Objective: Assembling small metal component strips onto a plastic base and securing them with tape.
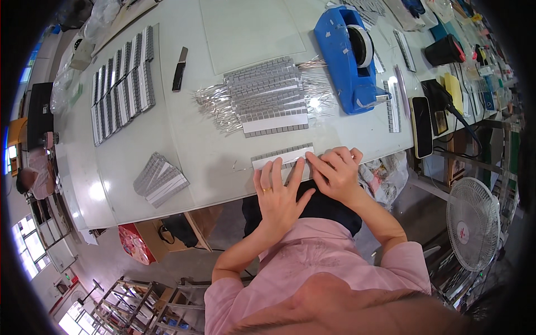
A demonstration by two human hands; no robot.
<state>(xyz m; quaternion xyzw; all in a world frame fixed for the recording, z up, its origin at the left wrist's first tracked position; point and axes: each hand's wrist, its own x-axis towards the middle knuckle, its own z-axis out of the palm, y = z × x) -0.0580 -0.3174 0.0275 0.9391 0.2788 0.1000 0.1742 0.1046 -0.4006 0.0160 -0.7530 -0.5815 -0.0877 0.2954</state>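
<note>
A white strip with grey notched edges [286,154] lies near the table's front edge, a thin wire showing at its left end. My left hand [276,192], wearing a ring, rests its outstretched, spread fingertips on the strip. At the strip's right end, my right hand [338,173] has bent fingers drawn together, its index fingertip pressing there; what lies under the fingers is partly hidden. Just beyond is a stack of similar grey strips [265,92] with thin silvery wires sticking out on both sides.
A blue tape dispenser [339,61] stands right of the stack; a knife [180,70] lies to its left. More strips lie in rows [123,84] at far left and in a fanned pile [160,181] nearer. A phone [421,125] sits at the right edge, above a floor fan [473,223].
</note>
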